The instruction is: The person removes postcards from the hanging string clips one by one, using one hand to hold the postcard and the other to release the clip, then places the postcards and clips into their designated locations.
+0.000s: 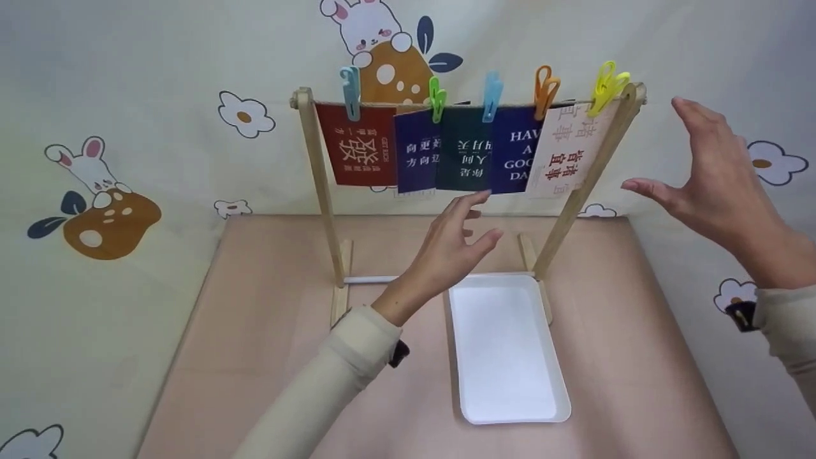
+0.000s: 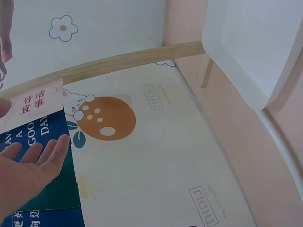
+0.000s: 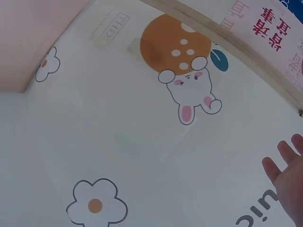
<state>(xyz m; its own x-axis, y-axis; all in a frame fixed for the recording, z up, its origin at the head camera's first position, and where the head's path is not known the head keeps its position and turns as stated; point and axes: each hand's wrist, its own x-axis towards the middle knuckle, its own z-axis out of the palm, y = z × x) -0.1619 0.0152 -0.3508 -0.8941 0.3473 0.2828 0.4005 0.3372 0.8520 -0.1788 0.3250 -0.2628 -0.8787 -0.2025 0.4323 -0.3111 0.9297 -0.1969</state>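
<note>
Rabbit-print wall (image 1: 172, 57), cards (image 1: 465, 150) near hands (image 1: 449, 242)

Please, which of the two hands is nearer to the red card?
Left. In the head view, the left hand is lower and to the right of the red card, apart from it; the right hand is much farther right, beyond the yellow clip.

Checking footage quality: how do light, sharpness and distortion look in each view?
Head view: soft, diffuse light, the hanging cards mostly legible; left wrist: the wooden post looks bowed, suggesting lens distortion; right wrist: dim, greyish light, the same post bowed too.
</note>
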